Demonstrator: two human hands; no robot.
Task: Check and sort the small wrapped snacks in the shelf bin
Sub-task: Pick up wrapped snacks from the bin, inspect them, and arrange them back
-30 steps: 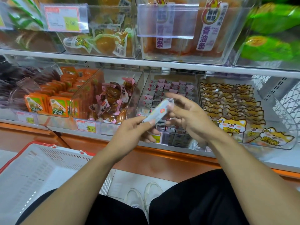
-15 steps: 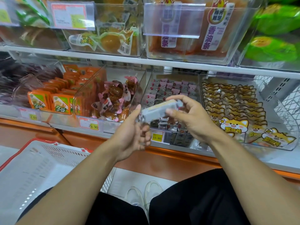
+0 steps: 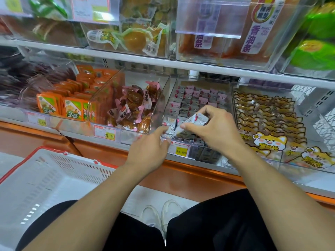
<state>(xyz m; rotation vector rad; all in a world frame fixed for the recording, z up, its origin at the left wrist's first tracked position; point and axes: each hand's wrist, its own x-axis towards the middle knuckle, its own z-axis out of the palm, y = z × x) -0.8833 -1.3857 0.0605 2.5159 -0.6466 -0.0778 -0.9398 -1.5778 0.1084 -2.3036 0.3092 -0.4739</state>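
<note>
White snack packet (image 3: 192,124) lower, binward now.

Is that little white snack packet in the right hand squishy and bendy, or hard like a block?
Probably bendy at the ends: the snack packet has crinkly film wrapping with flat sealed edges. It looks light, since the right hand holds it with just its fingers. The shiny wrapper may be a bit slippery. It seems flat, so it likely won't roll.

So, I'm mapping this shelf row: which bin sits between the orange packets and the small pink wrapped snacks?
In the head view, one clear bin of brown snacks in pink-edged wrappers sits between the orange packets and the small pink wrapped snacks.
</note>
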